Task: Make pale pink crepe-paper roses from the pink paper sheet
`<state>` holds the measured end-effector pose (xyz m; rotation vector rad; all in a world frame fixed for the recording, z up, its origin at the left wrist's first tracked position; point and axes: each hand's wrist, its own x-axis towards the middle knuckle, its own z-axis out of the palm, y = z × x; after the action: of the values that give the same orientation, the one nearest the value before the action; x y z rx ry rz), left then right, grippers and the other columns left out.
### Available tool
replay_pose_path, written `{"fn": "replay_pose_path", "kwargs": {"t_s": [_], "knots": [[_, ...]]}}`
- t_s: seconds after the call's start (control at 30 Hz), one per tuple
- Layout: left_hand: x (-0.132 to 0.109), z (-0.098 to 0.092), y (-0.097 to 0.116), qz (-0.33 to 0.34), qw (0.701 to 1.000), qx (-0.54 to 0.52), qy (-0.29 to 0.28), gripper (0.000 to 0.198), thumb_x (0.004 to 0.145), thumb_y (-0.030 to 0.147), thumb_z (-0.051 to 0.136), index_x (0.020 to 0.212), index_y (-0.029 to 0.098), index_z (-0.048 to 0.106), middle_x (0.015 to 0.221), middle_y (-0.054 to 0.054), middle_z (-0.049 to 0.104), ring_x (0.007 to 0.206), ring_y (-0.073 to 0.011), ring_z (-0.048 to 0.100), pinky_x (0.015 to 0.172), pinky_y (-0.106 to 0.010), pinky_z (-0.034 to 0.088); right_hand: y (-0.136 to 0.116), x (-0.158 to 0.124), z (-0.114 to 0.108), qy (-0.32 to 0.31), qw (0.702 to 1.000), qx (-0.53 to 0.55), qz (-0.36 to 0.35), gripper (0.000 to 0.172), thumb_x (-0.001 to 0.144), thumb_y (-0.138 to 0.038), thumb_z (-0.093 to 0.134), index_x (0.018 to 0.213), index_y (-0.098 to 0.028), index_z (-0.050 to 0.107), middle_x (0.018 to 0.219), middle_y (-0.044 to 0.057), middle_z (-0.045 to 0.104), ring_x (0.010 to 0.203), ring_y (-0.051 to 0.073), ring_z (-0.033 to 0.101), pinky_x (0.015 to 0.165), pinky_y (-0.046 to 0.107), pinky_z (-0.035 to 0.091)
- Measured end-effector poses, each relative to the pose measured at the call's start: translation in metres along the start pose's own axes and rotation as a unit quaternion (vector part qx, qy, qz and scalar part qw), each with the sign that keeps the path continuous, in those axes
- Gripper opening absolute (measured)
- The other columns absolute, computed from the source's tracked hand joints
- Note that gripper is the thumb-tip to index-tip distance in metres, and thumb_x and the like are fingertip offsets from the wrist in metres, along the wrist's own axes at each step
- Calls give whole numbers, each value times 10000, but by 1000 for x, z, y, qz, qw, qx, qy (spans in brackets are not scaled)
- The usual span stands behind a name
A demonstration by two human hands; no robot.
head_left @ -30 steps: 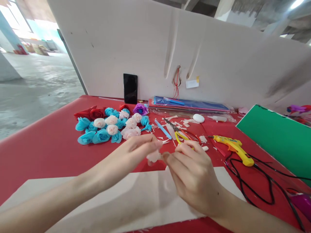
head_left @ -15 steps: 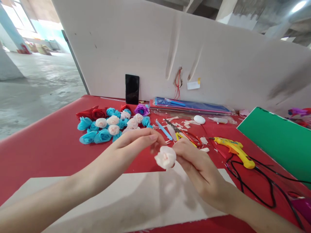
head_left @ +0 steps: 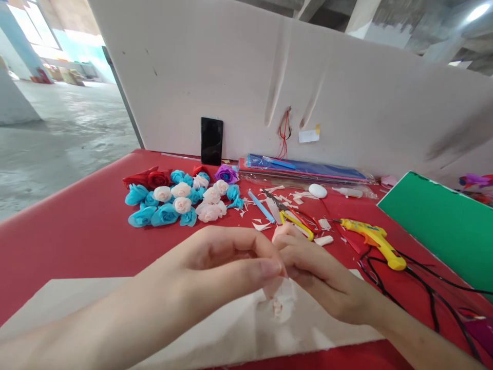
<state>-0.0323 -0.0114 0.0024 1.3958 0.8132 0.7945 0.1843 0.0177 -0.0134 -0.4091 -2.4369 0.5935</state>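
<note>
A pale pink paper flower (head_left: 278,307) hangs head-down toward me below my fingers, over a large off-white sheet (head_left: 185,344). My left hand (head_left: 234,267) pinches thumb and fingers together at the flower's upper edge, by the petals. Curled against it from the other side, my right hand (head_left: 311,272) grips the flower's base, which its fingers mostly hide. Just beyond my hands lie red-handled scissors (head_left: 308,218), a yellow-handled tool (head_left: 298,226) and a blue pen-like stick (head_left: 262,206) among pale paper scraps (head_left: 262,226).
Blue, pink, red and purple paper flowers (head_left: 164,215) cluster at the back left of the red table (head_left: 96,246). A phone (head_left: 211,141) leans on the white partition. At right lie a yellow glue gun (head_left: 373,241) with black cord and a green board (head_left: 442,226).
The flower has tipped downward and moved slightly lower and right. My left hand has moved right and down, closing its fingers at the flower's edge beside my right hand.
</note>
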Motion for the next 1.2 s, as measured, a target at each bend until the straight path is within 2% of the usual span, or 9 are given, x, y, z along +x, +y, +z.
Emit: {"fn": "replay_pose_path", "kwargs": {"t_s": [0.17,0.3,0.4,0.53,0.73,0.87,1.1,1.2], "knots": [[-3,3,0,-19,999,41,-4,223,863,395,719,683,270,679,619,53,630,581,-140,585,565,-201,532,-1,-3,0,-19,1000,-13,-10,228,1066,-104,393,919,-212,528,863,-16,604,831,120,557,865,245,505],[-9,7,-6,-13,994,95,45,240,867,453,709,700,281,703,648,51,647,608,-149,610,582,-211,544,1,-2,-2,-22,999,-6,-24,234,1073,-115,374,925,-209,528,870,-12,595,838,120,550,867,257,503],[-9,8,-6,23,991,112,71,225,873,417,705,686,291,714,656,70,663,625,-124,616,614,-169,539,1,-2,-5,-31,999,-10,-28,244,1073,-114,360,952,-196,555,888,3,606,864,129,551,869,274,508],[-3,6,-3,47,993,100,32,174,860,281,714,690,307,740,663,98,695,644,-88,636,659,-106,525,-5,-3,-7,-44,998,-35,-33,254,1068,-124,395,911,-199,581,886,6,613,891,134,543,818,248,517],[-8,2,-1,-12,996,94,-7,107,860,404,738,789,325,744,787,66,745,775,-166,702,773,-236,580,-9,-3,-9,-40,996,-65,-43,261,1088,-166,393,956,-205,614,924,10,681,901,138,559,886,299,513],[-13,2,0,-23,993,116,5,134,814,398,782,720,319,725,711,77,705,685,-140,671,683,-201,544,-6,-1,-13,-20,995,-64,-69,361,1119,-221,307,969,-196,634,851,0,636,842,132,521,894,297,477],[-8,8,-4,37,985,161,54,177,850,404,725,696,319,703,672,95,663,648,-109,641,620,-158,521,-8,0,-15,-19,992,-90,-82,405,1125,-234,259,956,-201,625,821,4,589,841,136,523,890,316,465],[-7,11,-7,77,978,175,86,164,846,367,730,693,317,696,661,104,665,622,-104,629,599,-164,508,-9,0,-17,-16,990,-112,-80,353,1116,-209,314,942,-210,621,807,1,585,859,143,523,903,315,466]]}}
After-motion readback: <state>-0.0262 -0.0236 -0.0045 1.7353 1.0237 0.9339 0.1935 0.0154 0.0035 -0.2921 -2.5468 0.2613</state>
